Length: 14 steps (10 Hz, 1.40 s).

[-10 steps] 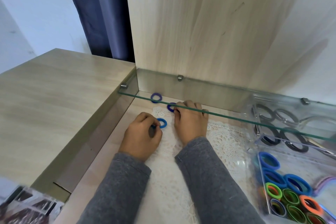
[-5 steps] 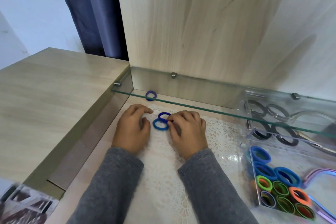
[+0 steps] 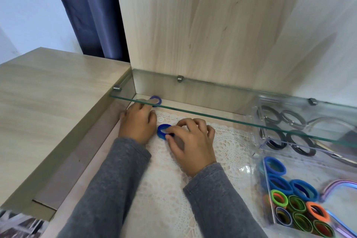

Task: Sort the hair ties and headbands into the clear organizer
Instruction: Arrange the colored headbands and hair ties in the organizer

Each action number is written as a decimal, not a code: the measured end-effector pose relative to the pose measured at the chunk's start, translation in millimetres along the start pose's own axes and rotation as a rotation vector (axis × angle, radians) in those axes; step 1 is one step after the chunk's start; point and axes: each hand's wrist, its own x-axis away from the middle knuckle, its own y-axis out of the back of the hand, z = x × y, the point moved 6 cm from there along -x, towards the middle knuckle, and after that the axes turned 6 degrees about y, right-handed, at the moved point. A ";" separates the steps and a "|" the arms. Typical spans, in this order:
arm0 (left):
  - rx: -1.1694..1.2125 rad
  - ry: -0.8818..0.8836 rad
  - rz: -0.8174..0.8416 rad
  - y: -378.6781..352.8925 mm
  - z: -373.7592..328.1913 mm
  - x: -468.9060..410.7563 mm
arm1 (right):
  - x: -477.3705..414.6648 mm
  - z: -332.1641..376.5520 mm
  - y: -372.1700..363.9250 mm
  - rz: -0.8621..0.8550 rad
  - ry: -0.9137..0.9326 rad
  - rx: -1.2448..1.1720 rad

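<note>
My right hand (image 3: 190, 141) pinches blue hair ties (image 3: 162, 131) stacked together on the lace mat (image 3: 229, 149). My left hand (image 3: 138, 122) stretches under the glass shelf, its fingertips touching a purple-blue hair tie (image 3: 156, 100) near the back corner. The clear organizer (image 3: 267, 183) stands at the right. Its front compartment holds blue, green and orange hair ties (image 3: 293, 199). Black rings (image 3: 289, 127) lie in its back compartment, and headbands (image 3: 336, 187) lie at its right side.
A glass shelf (image 3: 212, 116) on metal pegs hangs low over the back of the surface. A wooden side panel (image 3: 58, 106) walls off the left and a wooden back panel (image 3: 212, 35) the rear. A dark curtain (image 3: 90, 9) hangs behind.
My right hand pulled one blue tie back onto the other and now pinches them together. My left hand let go and reached back under the glass to the far tie.
</note>
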 end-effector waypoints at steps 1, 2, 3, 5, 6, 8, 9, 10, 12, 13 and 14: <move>-0.077 0.007 -0.006 -0.3 -1.0 0.0 | -1.4 -13.0 6.1 -0.036 -0.154 -0.098; -0.059 0.022 -0.017 0.7 1.2 -0.5 | 0.0 -26.0 12.3 -0.059 -0.233 -0.036; -0.003 0.070 -0.037 4.5 6.2 -2.1 | 0.1 -34.5 13.3 0.034 -0.269 0.071; 0.004 0.093 -0.043 6.8 7.8 0.6 | 4.5 -42.6 -11.1 0.403 -0.304 0.177; -0.024 0.073 -0.059 7.1 7.7 1.4 | 2.8 -43.2 -12.1 0.416 -0.303 0.192; 0.007 0.076 -0.056 6.4 10.4 3.9 | 2.5 -41.7 -11.4 0.414 -0.305 0.195; 0.073 0.068 -0.052 8.1 11.7 9.3 | 2.5 -41.5 -10.4 0.416 -0.305 0.198; 0.158 0.007 -0.091 19.6 5.4 17.6 | 2.8 -40.3 -9.9 0.420 -0.303 0.198; 0.316 -0.271 -0.050 31.8 -6.8 40.5 | 2.3 -40.5 -10.6 0.419 -0.304 0.194; 0.353 -0.299 0.004 29.0 -9.1 47.7 | 2.1 -41.1 -10.7 0.417 -0.306 0.193; 0.352 -0.296 0.030 28.1 -10.4 50.0 | 2.6 -40.7 -10.5 0.419 -0.306 0.187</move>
